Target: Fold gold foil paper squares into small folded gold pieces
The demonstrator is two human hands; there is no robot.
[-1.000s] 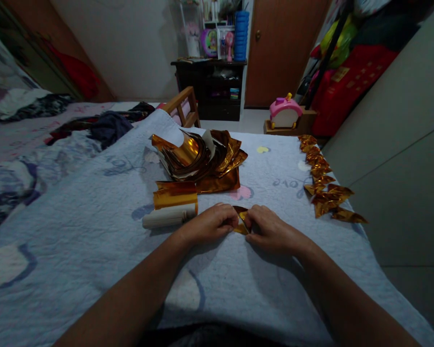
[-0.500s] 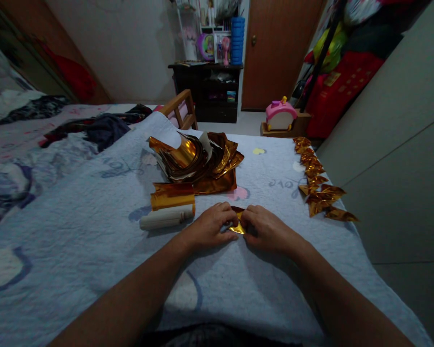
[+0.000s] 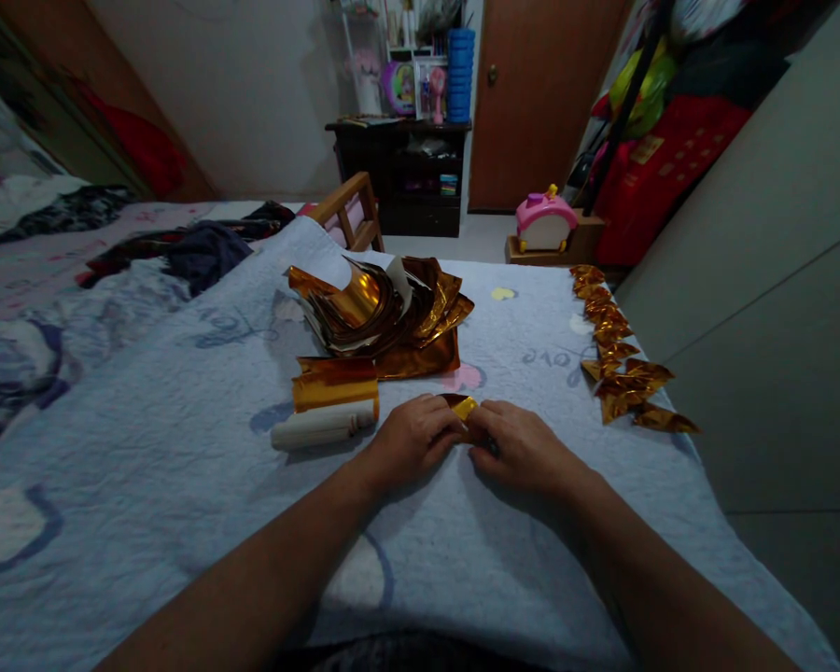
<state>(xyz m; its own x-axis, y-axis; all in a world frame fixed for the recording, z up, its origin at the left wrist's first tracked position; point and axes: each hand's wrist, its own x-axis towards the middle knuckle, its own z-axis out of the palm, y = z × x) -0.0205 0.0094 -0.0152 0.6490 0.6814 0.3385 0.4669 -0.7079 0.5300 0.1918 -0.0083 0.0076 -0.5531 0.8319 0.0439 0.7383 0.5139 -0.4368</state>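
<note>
A small piece of shiny gold foil paper (image 3: 464,408) lies between my two hands, low over the bed. My left hand (image 3: 420,434) pinches its left side, and the curled fingers of my right hand (image 3: 514,439) grip its right side. The fingers hide much of the piece, so its full shape does not show. Beyond my hands sits a curled stack of gold foil sheets (image 3: 364,303). Nearer, a gold sheet (image 3: 336,385) lies against a whitish roll (image 3: 322,425), just left of my left hand.
A row of folded gold foil pieces (image 3: 612,336) runs along the bed's right edge. Pale blue patterned bedding (image 3: 203,495) covers the bed. Dark clothes (image 3: 206,252) lie at the left. A pink toy (image 3: 546,224) and a dark cabinet (image 3: 399,177) stand beyond the bed.
My left fingers have closed in over the near part of the foil paper, which showed bright before. Its far part now shows more between my hands.
</note>
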